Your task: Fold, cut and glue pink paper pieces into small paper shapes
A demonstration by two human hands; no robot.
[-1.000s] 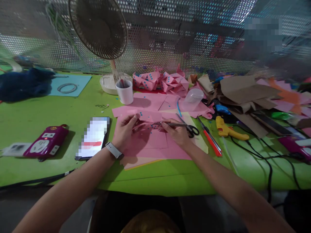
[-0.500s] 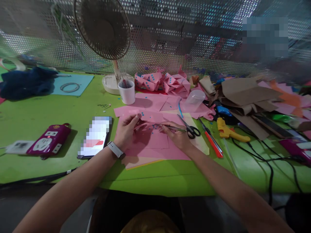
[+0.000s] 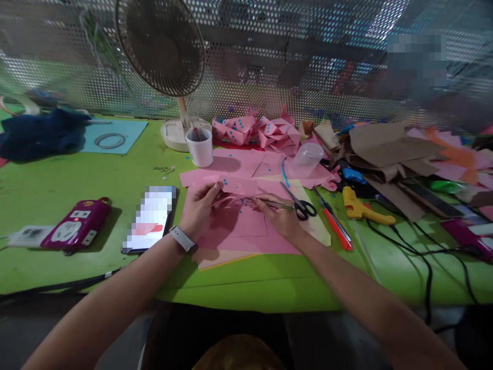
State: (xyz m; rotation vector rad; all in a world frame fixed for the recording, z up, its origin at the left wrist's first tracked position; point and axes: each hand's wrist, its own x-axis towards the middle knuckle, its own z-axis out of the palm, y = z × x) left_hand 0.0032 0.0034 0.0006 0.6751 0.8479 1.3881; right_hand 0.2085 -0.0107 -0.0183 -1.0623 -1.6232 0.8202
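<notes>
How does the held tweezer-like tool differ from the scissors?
Support: the tweezer-like tool is in the right hand's grip; the scissors lie over the pale yellow sheet.
Shape: the tool shows no finger loops; the scissors have black ones.
Direction: the tool's tip points mostly left; the scissors' blades point away and left.
Shared: both are slender.

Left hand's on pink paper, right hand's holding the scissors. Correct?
Not quite: the head view shows the right hand holding a slim tool; the scissors lie nearby. The left hand is on pink paper, as you say.
</notes>
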